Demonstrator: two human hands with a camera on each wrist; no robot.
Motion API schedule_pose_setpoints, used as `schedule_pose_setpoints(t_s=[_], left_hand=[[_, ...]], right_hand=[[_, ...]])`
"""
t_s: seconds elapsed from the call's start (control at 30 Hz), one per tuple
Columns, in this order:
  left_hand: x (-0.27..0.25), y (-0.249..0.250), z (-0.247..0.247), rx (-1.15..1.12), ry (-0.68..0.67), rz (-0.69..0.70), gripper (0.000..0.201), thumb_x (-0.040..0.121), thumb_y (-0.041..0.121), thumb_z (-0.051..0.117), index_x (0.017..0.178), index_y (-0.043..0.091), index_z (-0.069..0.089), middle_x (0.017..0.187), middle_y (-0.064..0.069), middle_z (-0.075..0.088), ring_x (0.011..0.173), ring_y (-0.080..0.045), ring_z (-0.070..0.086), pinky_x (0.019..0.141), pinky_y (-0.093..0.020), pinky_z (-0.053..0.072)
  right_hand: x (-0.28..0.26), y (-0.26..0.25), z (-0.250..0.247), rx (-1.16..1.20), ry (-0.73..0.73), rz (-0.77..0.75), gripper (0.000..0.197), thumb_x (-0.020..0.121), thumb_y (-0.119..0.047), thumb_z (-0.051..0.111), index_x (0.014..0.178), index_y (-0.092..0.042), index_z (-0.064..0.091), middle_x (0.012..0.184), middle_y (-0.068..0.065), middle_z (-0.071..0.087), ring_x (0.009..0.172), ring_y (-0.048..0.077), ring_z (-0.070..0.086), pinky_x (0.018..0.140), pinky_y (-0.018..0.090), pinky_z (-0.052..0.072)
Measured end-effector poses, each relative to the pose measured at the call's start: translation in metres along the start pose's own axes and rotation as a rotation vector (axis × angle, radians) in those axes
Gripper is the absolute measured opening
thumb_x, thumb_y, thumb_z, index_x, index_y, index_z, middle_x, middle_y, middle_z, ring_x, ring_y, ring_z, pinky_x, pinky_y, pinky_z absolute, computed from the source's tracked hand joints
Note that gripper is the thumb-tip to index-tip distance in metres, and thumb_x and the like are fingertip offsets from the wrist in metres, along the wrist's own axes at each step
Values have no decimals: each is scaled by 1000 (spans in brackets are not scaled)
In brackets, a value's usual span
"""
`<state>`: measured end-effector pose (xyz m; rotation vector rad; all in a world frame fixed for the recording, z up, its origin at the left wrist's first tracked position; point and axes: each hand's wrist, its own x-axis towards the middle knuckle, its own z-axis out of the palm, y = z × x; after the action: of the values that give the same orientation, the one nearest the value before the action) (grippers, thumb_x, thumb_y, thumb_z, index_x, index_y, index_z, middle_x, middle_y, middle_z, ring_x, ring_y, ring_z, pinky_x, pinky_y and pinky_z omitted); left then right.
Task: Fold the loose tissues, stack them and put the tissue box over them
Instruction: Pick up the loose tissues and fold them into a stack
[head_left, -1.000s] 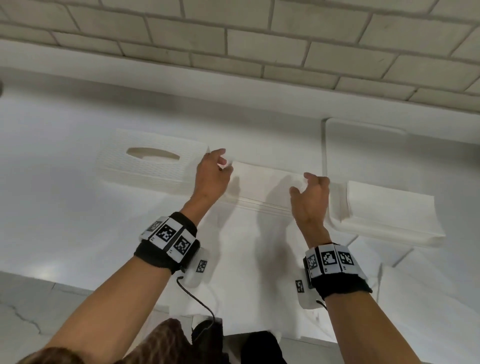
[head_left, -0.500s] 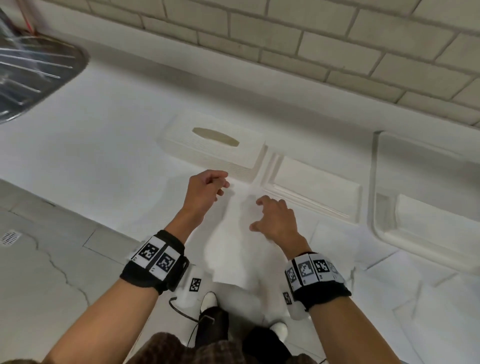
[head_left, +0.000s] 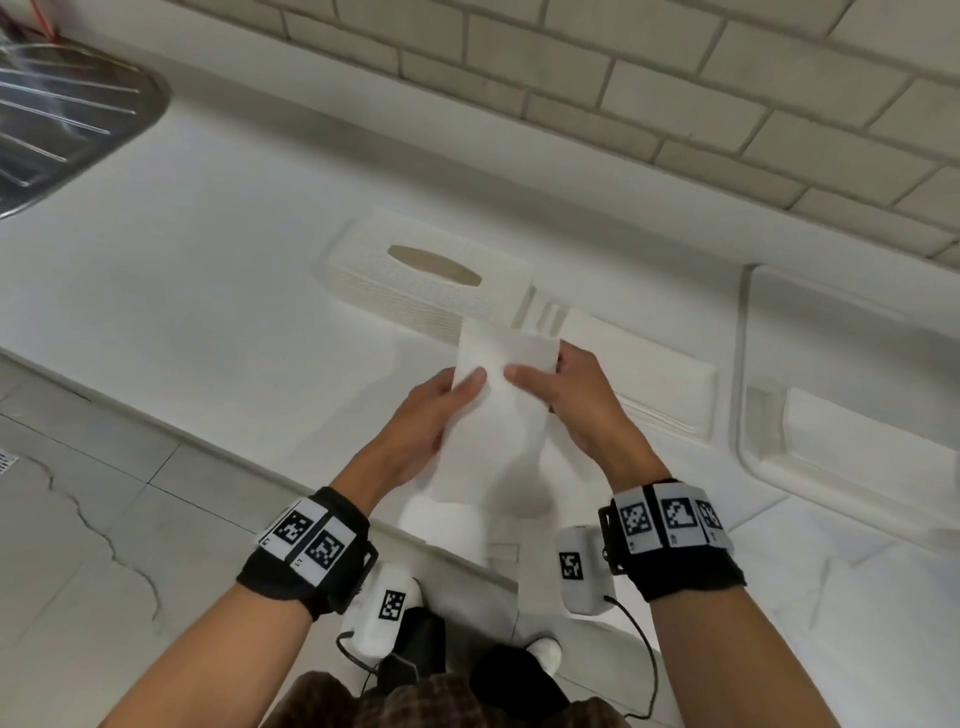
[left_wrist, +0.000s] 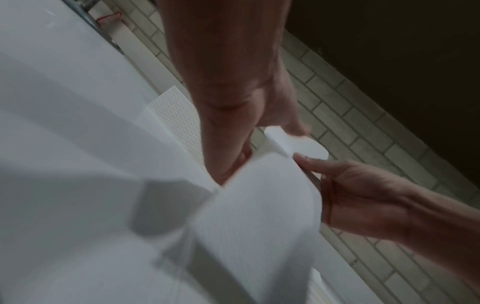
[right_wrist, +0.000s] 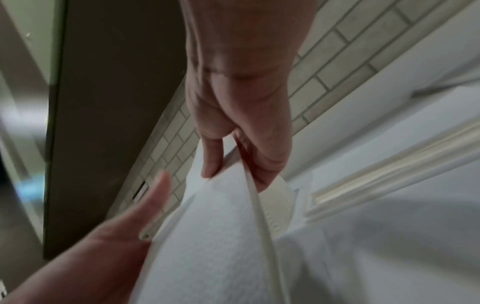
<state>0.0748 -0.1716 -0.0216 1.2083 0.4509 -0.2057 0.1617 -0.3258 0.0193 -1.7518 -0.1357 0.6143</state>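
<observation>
A white tissue (head_left: 498, 421) hangs in the air over the counter's front edge, held lengthwise between both hands. My left hand (head_left: 441, 410) pinches its left edge, thumb on top. My right hand (head_left: 561, 400) pinches its right edge, thumb on top. The left wrist view has the tissue (left_wrist: 254, 205) bulging between the two hands, and the right wrist view has the same tissue (right_wrist: 215, 226) under my right thumb. The white tissue box (head_left: 415, 280), with an oval slot, lies on the counter beyond the hands. A stack of folded tissues (head_left: 639, 374) lies to its right.
A white tray (head_left: 769, 457) holding more tissue sits at the right on the white counter (head_left: 208, 291). A metal sink drainer (head_left: 62, 119) is at the far left. A tiled wall (head_left: 623, 93) stands behind. The floor and my feet are below the counter's edge.
Both hands came back from the stack by the box, picked a loose tissue off the counter and lifted it; they now pinch it side by side in the air.
</observation>
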Motion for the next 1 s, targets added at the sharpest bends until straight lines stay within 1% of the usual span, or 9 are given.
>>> schedule_pose_setpoints(t_s=[0.07, 0.13, 0.27, 0.37, 0.47, 0.6, 0.73, 0.9, 1.0], left_hand=[[0, 3, 3, 13, 45, 13, 35, 88, 24, 68, 118, 7, 65, 110, -10, 74, 102, -29, 70, 89, -40, 56], [1, 10, -2, 45, 229, 71, 22, 86, 12, 69, 106, 5, 70, 99, -10, 75, 90, -26, 72, 82, -36, 56], [-2, 22, -37, 192, 406, 134, 17, 86, 10, 68, 103, 10, 69, 92, -4, 73, 77, -19, 69, 71, -30, 55], [-6, 25, -53, 217, 436, 134, 7, 89, 18, 65, 95, 17, 69, 90, -1, 72, 80, -20, 68, 71, -31, 54], [-9, 23, -55, 185, 459, 129, 10, 93, 24, 60, 89, 23, 68, 88, 1, 71, 79, -17, 67, 68, -30, 52], [-12, 20, -57, 183, 481, 128, 11, 94, 23, 59, 92, 18, 68, 88, 0, 71, 79, -20, 67, 65, -29, 50], [-14, 20, -61, 169, 511, 143, 17, 94, 23, 58, 103, 13, 67, 89, -1, 70, 81, -23, 66, 66, -31, 50], [-15, 25, -62, 198, 533, 239, 15, 96, 15, 50, 105, 17, 62, 91, 2, 66, 80, -17, 62, 69, -30, 51], [-15, 26, -59, 172, 557, 281, 16, 98, 15, 46, 105, 19, 60, 92, 5, 66, 82, -14, 63, 70, -28, 52]], right_hand=[[4, -3, 3, 45, 35, 15, 15, 83, -23, 74, 94, -16, 67, 96, 3, 74, 84, 18, 72, 73, 31, 59], [13, 11, 5, -128, 163, 41, 22, 86, -36, 69, 89, -14, 66, 94, 5, 73, 84, 21, 70, 77, 36, 58], [15, 51, 8, -807, 169, 184, 63, 80, -47, 68, 129, -12, 52, 131, 6, 53, 123, 27, 48, 99, 42, 44], [14, 60, 22, -1035, 137, 200, 77, 72, -52, 72, 133, -12, 45, 134, 7, 45, 127, 29, 38, 99, 44, 39], [21, 58, 30, -1006, 126, 215, 64, 70, -42, 76, 123, -15, 51, 128, 5, 49, 124, 28, 40, 98, 45, 38], [22, 55, 36, -1040, 90, 265, 61, 74, -25, 71, 127, -19, 40, 115, 2, 61, 114, 25, 54, 98, 47, 35], [23, 55, 38, -1065, 45, 256, 35, 78, -20, 63, 111, -23, 51, 103, 0, 63, 98, 24, 60, 96, 46, 31], [21, 47, 31, -943, 24, 119, 12, 80, -24, 59, 86, -29, 51, 94, -1, 61, 90, 23, 57, 91, 41, 39], [17, 28, 23, -723, 75, -28, 5, 82, -22, 63, 83, -22, 58, 86, 0, 64, 82, 22, 61, 72, 32, 47]])
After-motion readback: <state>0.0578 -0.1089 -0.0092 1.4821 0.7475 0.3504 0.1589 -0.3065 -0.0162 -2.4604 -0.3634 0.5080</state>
